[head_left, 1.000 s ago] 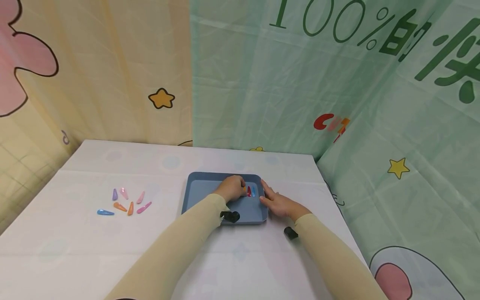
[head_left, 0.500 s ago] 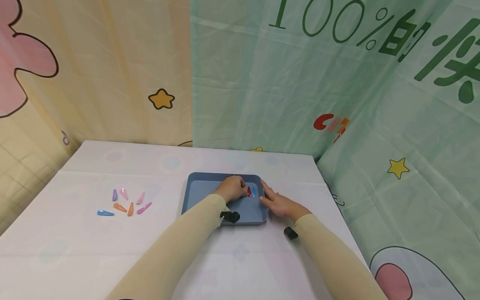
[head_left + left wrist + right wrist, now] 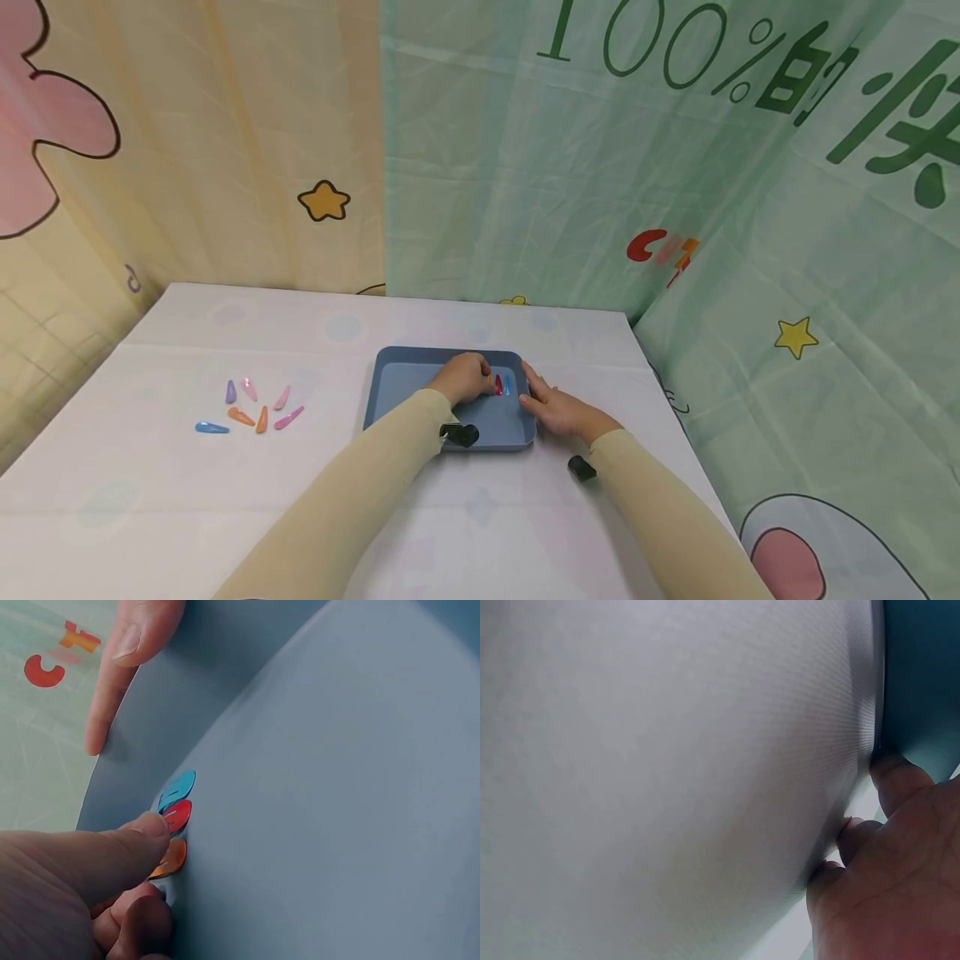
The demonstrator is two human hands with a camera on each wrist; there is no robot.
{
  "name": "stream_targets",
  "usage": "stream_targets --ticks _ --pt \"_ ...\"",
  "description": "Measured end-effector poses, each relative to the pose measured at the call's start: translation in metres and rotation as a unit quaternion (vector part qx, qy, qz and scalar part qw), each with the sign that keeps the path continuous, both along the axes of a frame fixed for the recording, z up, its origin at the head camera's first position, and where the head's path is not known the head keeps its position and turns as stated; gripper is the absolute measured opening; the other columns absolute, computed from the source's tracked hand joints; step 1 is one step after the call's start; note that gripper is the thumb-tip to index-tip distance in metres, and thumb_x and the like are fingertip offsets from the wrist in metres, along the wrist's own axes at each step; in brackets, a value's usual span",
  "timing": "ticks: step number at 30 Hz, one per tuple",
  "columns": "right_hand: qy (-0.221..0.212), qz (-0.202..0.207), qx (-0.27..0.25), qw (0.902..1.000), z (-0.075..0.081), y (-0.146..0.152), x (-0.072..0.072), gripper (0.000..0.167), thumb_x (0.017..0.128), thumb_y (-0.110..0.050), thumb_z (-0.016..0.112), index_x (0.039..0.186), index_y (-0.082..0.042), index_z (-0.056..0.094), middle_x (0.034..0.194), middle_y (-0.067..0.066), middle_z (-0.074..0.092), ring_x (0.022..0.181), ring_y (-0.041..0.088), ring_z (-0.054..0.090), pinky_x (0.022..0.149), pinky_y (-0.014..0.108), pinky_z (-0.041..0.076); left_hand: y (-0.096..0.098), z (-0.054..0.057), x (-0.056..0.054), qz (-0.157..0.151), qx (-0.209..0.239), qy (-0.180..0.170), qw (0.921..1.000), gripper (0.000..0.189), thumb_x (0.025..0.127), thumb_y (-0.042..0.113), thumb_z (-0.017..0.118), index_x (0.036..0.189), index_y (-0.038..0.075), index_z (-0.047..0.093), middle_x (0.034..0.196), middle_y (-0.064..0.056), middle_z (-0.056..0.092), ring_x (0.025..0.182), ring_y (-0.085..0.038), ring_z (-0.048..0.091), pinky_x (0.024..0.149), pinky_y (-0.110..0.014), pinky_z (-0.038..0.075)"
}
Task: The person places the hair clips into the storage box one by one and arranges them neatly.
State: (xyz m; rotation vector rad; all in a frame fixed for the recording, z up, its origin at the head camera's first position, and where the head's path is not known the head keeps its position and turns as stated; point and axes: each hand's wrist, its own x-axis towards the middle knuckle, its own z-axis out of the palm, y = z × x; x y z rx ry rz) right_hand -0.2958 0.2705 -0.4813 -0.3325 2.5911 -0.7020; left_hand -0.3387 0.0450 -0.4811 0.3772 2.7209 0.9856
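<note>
My left hand (image 3: pixel 461 377) reaches into the blue-grey tray (image 3: pixel 408 371). Between its thumb and curled fingers it pinches an orange snap hair clip (image 3: pixel 173 857), whose rounded end sticks out past the thumb. Right beside it in the tray lie a red hair clip (image 3: pixel 178 816) and a blue hair clip (image 3: pixel 178 787), lined up in a row. Against the tray's right rim rests my right hand (image 3: pixel 558 408), fingers extended along the outer wall and the thumb at the edge. In the right wrist view its fingertips touch the tray wall (image 3: pixel 922 682).
On the white-covered table (image 3: pixel 187 508), left of the tray, several hair clips lie scattered: a blue one (image 3: pixel 212 427), a purple one (image 3: pixel 230 392), orange ones (image 3: pixel 262 419) and pink ones (image 3: pixel 282 397). Printed curtains (image 3: pixel 510 167) hang behind and to the right.
</note>
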Motion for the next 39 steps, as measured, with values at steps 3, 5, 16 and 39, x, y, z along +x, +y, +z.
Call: stream_targets --ticks 3,5,16,39 --pt "-0.001 -0.002 -0.002 1.0000 0.000 0.000 0.000 0.074 0.113 -0.050 0.035 0.170 -0.030 -0.009 0.177 0.013 0.005 0.162 0.045 0.004 0.129 0.064 0.005 -0.002 0.001 0.000 -0.001 0.002 -0.005 1.0000 0.040 0.092 0.029 0.082 0.123 0.005 0.072 0.122 -0.011 0.073 0.101 -0.023 0.067 0.097 -0.043 0.056" --pt "-0.003 -0.005 -0.003 1.0000 0.000 0.000 0.001 0.073 0.113 -0.049 0.035 0.170 -0.031 -0.009 0.177 0.013 0.005 0.162 0.045 0.004 0.129 0.064 0.006 -0.003 0.001 0.000 -0.003 0.004 -0.011 0.9999 0.040 0.093 0.030 0.082 0.123 0.005 0.072 0.123 -0.010 0.073 0.102 -0.023 0.067 0.097 -0.044 0.056" --pt "0.001 0.005 -0.008 1.0000 0.001 0.000 0.001 0.073 0.114 -0.047 0.035 0.170 -0.027 -0.008 0.177 0.015 0.006 0.162 0.045 0.005 0.129 0.064 0.005 -0.006 0.012 0.004 -0.023 -0.010 -0.014 0.9996 0.047 0.095 0.034 0.080 0.132 0.006 0.070 0.133 -0.010 0.072 0.118 -0.027 0.067 0.104 -0.046 0.054" --pt "-0.002 -0.010 0.005 0.9999 0.002 -0.001 0.002 0.075 0.112 -0.053 0.036 0.170 -0.030 -0.007 0.178 0.012 0.004 0.162 0.048 0.005 0.128 0.068 0.005 -0.047 0.061 0.020 -0.111 0.035 0.011 0.9931 0.067 0.095 0.045 0.077 0.150 0.011 0.058 0.153 -0.008 0.059 0.144 -0.028 0.053 0.119 -0.047 0.043"
